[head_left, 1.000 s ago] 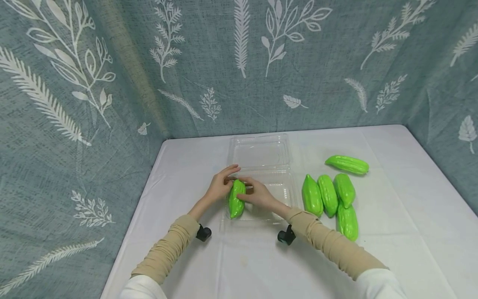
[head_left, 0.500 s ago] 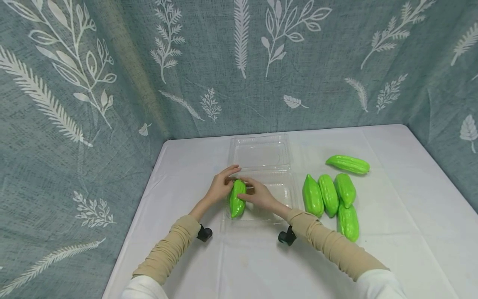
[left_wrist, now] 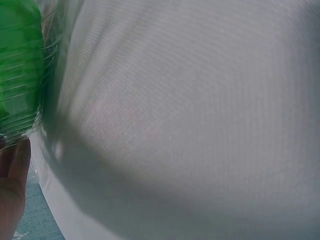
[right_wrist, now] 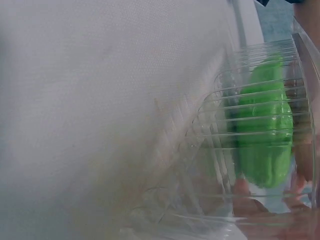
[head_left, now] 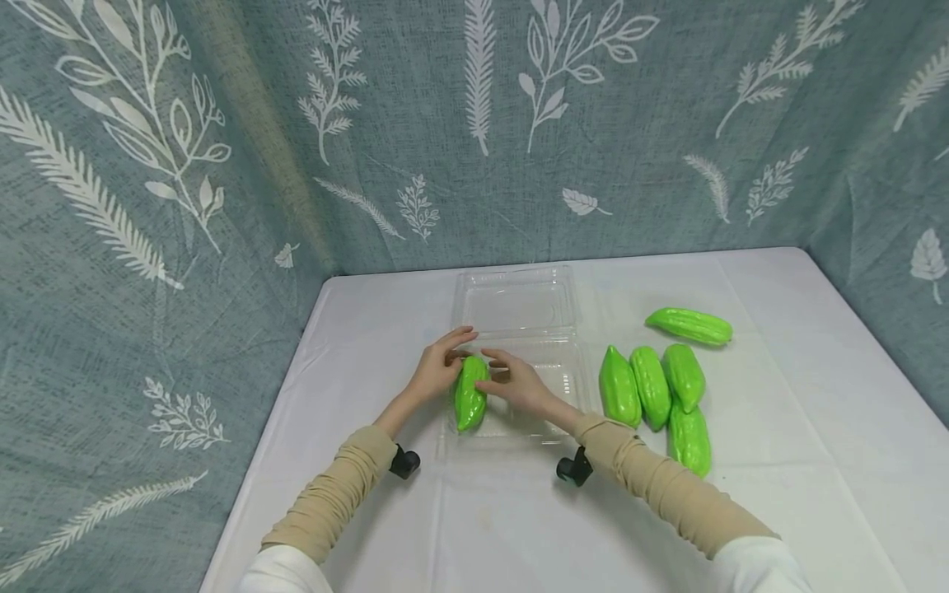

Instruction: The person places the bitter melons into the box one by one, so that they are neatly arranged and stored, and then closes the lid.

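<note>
A glossy green ridged gourd, like a bitter melon [head_left: 470, 399], lies lengthwise at the left side of a clear plastic clamshell container [head_left: 530, 428]. My left hand [head_left: 436, 369] rests at the container's left rim beside the gourd's far end, fingers fairly straight. In the left wrist view, a fingertip [left_wrist: 23, 145] meets the container's corner. My right hand [head_left: 519, 387] is over the container, fingers spread loosely, the thumb right at the gourd's right side. The right wrist view shows the gourd [right_wrist: 265, 125] through the container's ribbed wall.
Several more green gourds [head_left: 652, 387] lie grouped right of the container, one apart [head_left: 689, 326] farther back. The container's lid [head_left: 515, 301] lies folded back. A white cloth covers the table [head_left: 519, 535]; a leaf-patterned curtain [head_left: 445, 123] stands behind and beside it.
The fingers of my right hand have opened away from the gourd and shifted slightly right. The gourd stays at the container's left side, and my left hand has kept its place.
</note>
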Action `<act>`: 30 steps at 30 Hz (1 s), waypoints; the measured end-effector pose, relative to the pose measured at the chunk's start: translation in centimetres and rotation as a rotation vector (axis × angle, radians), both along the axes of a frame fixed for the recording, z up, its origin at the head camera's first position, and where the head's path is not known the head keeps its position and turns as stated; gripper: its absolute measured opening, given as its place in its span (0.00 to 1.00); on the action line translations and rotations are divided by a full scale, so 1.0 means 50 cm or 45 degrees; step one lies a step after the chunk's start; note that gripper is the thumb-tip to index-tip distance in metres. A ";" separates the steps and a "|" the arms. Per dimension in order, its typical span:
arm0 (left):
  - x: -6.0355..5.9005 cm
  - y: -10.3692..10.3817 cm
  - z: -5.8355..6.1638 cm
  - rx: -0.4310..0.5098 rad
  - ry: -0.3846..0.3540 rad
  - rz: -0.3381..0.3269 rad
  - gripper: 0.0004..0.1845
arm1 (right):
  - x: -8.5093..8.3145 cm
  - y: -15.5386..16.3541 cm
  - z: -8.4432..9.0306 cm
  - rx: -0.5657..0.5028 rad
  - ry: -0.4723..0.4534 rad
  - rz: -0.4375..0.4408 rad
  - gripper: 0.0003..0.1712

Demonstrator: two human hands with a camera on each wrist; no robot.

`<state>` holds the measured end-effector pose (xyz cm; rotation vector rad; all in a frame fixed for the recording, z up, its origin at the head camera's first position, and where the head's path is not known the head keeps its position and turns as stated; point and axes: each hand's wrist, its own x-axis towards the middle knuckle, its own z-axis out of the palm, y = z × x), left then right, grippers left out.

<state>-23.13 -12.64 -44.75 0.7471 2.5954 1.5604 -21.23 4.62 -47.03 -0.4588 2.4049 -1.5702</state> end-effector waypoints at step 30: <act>0.006 0.003 0.013 -0.027 -0.075 0.019 0.24 | 0.003 0.063 0.050 0.055 -0.058 0.025 0.36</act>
